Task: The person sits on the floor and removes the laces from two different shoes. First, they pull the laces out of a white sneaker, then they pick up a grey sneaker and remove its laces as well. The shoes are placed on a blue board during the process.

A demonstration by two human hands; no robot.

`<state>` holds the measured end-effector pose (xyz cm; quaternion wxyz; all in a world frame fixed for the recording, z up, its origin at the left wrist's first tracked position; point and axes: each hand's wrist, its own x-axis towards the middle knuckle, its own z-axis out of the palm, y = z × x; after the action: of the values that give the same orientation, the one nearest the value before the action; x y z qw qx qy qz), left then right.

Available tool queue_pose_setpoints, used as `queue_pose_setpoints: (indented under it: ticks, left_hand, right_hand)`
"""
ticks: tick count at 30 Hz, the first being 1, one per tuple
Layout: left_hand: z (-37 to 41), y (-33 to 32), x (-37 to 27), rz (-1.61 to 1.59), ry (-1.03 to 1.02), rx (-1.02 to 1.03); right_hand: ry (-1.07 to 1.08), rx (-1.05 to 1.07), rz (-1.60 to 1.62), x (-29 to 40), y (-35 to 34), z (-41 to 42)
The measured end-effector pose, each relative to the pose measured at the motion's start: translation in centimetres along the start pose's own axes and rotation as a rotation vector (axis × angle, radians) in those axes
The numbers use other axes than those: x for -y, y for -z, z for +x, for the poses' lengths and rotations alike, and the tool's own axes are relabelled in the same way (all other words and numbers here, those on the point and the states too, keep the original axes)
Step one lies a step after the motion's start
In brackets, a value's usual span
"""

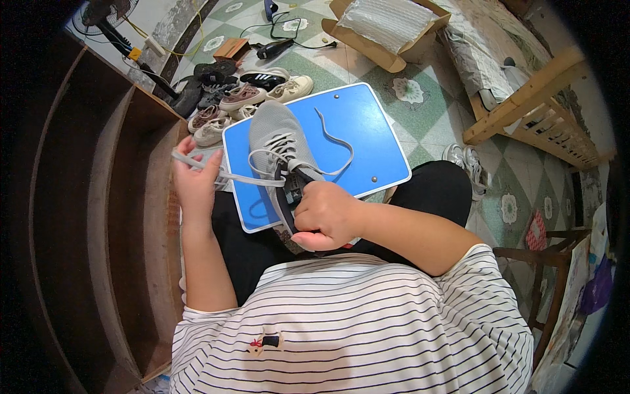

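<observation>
A grey mesh sneaker (280, 128) rests on a small blue tabletop (364, 133) with a white rim, its toe pointing away from me. My right hand (327, 216) grips the shoe at its heel end, fingers over the collar. Off the tabletop's left edge, my left hand (197, 165) holds one end of a flat grey shoelace (246, 178), which runs back to the shoe's throat. The other lace end (339, 140) lies in a curve on the blue surface, right of the shoe. Lacing crosses the tongue in several rows.
Several shoes (243, 96) stand on the tiled floor beyond the tabletop. A wooden shelf unit (142, 197) is at left, near a standing fan (106, 15). An open cardboard box (339, 37), a hair dryer (275, 48), a wooden bed frame (521, 98) and more sneakers (472, 165) are around.
</observation>
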<state>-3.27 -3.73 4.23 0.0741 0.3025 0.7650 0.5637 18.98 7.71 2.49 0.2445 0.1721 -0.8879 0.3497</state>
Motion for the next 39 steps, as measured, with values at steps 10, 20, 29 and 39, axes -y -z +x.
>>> queue_pose_setpoints:
  ticks: [10,20,29,39]
  left_hand:
    - [-2.3,-0.5,-2.3,-0.202,0.351,0.727]
    - [-2.1,-3.2,0.9,-0.579,0.164,0.102]
    - [-4.1,-3.4,-0.4,-0.527,0.265,0.586]
    - [-2.0,-2.0,2.5,-0.656,0.284,0.214]
  right_hand:
    - [0.006,-0.014,-0.001,0.1,0.1,0.1]
    - [0.011,-0.043,-0.017,0.0,0.1,-0.1]
    - [-0.002,-0.006,-0.023,0.3,0.2,0.1]
    - [0.035,-0.036,0.006,-0.1,-0.2,0.1]
